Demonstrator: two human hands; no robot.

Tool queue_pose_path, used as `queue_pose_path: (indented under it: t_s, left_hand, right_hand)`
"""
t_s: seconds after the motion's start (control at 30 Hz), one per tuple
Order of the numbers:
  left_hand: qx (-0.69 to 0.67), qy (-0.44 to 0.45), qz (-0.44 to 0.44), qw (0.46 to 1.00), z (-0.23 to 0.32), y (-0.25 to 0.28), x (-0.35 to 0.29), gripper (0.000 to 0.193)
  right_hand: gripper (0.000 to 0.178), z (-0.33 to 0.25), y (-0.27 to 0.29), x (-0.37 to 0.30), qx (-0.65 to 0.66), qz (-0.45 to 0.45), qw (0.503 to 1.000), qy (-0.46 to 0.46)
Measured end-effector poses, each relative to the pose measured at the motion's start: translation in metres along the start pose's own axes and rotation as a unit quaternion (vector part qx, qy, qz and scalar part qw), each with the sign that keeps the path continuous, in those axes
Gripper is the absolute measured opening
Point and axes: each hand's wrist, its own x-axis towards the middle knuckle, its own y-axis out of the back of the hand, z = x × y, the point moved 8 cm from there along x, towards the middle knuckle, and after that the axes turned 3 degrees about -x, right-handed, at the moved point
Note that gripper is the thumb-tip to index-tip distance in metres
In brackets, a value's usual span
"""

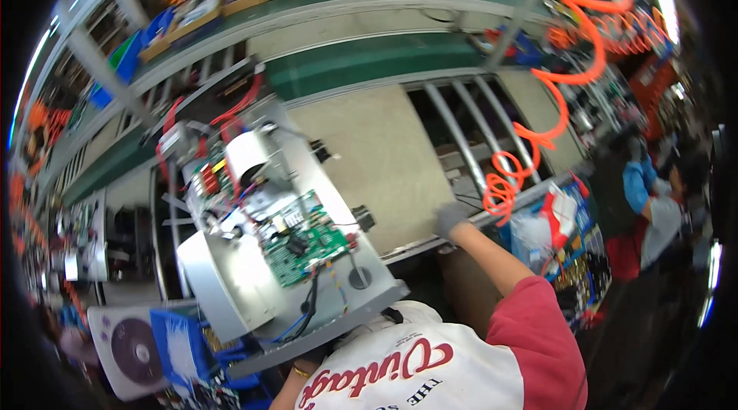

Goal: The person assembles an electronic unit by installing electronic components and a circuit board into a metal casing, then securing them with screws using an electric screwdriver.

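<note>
The wearer's 2 hands are unseen; a co-worker's gloved hand (452,219) meets the desk (377,156) edge, seemingly for support; I cannot tell any fingers' spread.

From close overhead, behind a co-worker's gloved hand (452,222), a single head-worn fisheye camera faces down and forward, its wide view reaching the green shelf (388,1) beyond.

Lettering stands on the white shirt (480,364): large slanting red script (378,371), dark block capitals (415,392) below it, tiny lines (416,337) above, too small to read; marks on the green circuit board (309,245) are too blurred.
</note>
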Motion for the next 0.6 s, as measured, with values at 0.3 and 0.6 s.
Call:
queue_pose_path:
  t_s: [0.3, 0.6]
  left_hand:
    - [-0.017, 0.036, 0.440, 0.897, 0.022, -0.030, -0.238, 0.034]
    - [-0.238, 0.141, 0.601, 0.750, 0.054, -0.059, -0.311, 0.028]
  right_hand:
    - [0.070, 0.097, -0.127, -0.007, 0.012, -0.141, 0.990, -0.005]
    - [0.069, 0.020, -0.098, 0.088, -0.019, -0.257, 0.957, 0.131]
